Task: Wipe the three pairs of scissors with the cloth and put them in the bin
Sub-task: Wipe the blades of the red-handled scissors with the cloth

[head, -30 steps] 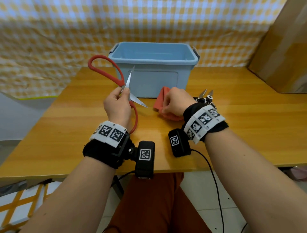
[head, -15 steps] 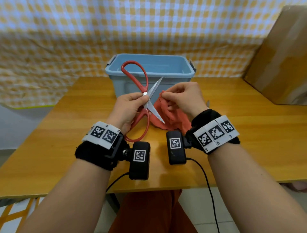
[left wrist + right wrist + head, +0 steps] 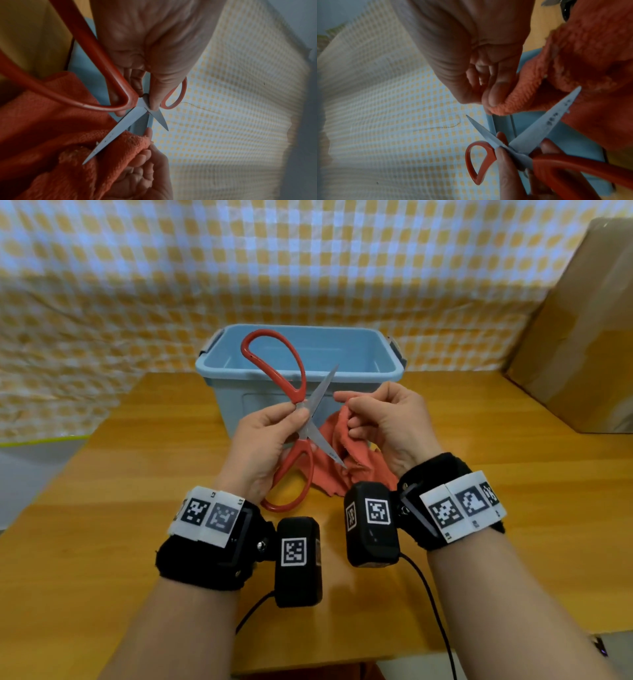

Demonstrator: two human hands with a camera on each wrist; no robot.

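My left hand (image 3: 274, 429) pinches the red-handled scissors (image 3: 301, 392) at the pivot, blades spread wide, in front of the blue bin (image 3: 383, 368). One blade (image 3: 113, 135) lies against the orange-red cloth (image 3: 329, 460); the other (image 3: 479, 128) points up toward the bin. My right hand (image 3: 380, 419) grips the bunched cloth (image 3: 573, 67) just right of the blades, the cloth's lower end hanging to the table. In the right wrist view a dark-handled pair of scissors (image 3: 565, 8) shows at the top edge, mostly hidden by the cloth.
The wooden table (image 3: 496, 474) holds the bin at its back centre. A large cardboard box (image 3: 582, 337) stands at the back right. A yellow checked curtain (image 3: 137, 285) hangs behind. Cables run off the front edge from the wrist cameras.
The left hand swung the red scissors from left of the bin to the centre. The right hand lifted the cloth off the table and brought it up beside the spread blades.
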